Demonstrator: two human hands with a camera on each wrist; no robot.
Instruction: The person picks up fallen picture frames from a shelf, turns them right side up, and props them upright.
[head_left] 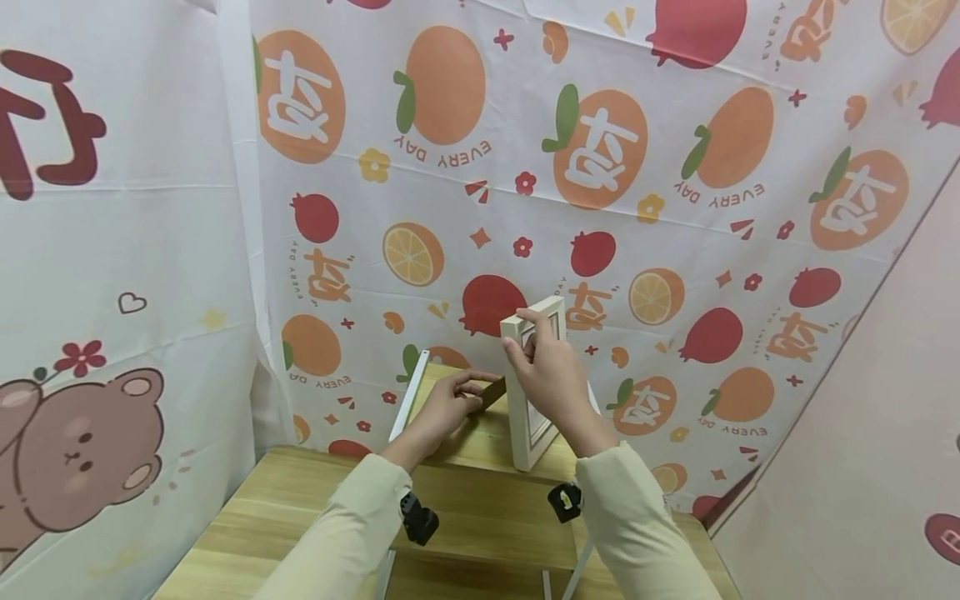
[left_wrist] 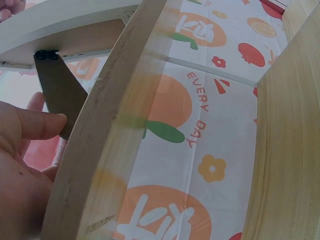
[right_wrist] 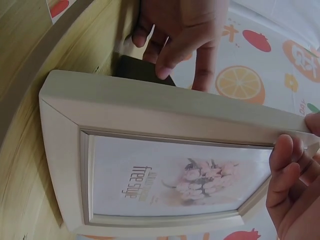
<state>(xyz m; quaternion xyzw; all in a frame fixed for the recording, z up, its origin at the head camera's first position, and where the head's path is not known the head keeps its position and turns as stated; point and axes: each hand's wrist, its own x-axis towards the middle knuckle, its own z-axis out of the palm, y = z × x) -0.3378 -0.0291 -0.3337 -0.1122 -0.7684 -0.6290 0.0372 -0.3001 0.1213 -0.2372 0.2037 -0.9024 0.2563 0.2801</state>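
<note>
**Picture frame held upright on a wooden shelf**

Head view: the frame stands near the shelf's front, before a fruit-printed cloth. Your right hand grips its upper part, fingers and thumb curled round the border. Your left hand is behind it, pinching the dark support leg.

Left wrist view: your left thumb lies against the leg, with fingers beyond it, partly hidden; a black hinge joins the leg to the frame's back.

Right wrist view: you see a pink flower print reading "free style" inside the frame. Your right fingertips bend over its edge.
</note>
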